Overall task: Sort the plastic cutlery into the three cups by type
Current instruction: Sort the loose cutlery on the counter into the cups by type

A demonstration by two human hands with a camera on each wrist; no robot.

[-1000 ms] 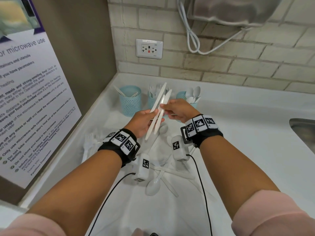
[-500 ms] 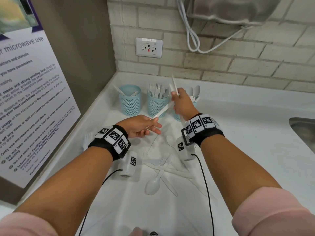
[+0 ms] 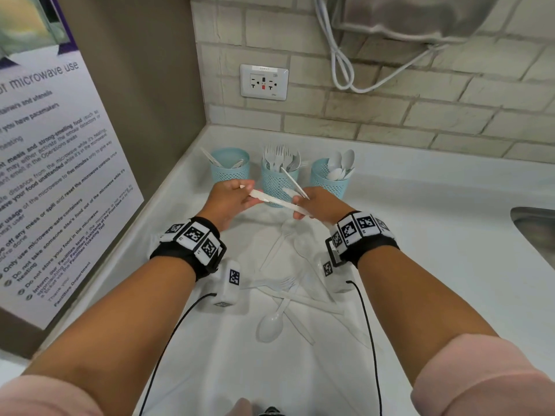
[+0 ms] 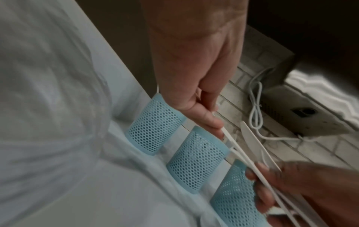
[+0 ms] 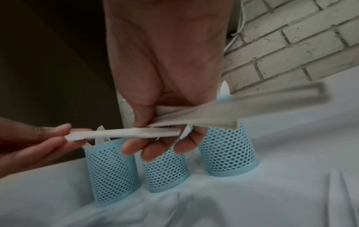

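Three light-blue mesh cups stand in a row by the wall: the left cup (image 3: 229,169) holds knives, the middle cup (image 3: 277,187) forks, the right cup (image 3: 330,178) spoons. In front of the middle cup my left hand (image 3: 243,195) pinches one end of a white plastic knife (image 3: 276,202); its other end reaches the fingers of my right hand (image 3: 300,205). The right hand grips other knives (image 5: 213,113), one pointing up toward the forks. In the right wrist view the left fingers (image 5: 48,138) hold the shared knife (image 5: 124,132).
Loose white cutlery lies on the white cloth between my wrists: a spoon (image 3: 271,325), forks (image 3: 280,283) and several knives. A steel sink (image 3: 537,235) is at the right edge. A poster wall runs along the left, and a power outlet (image 3: 263,81) sits above the cups.
The right hand came down from holding a knife upright near the cups. The left hand rose and moved forward. Both hands now meet over one knife in front of the middle cup.
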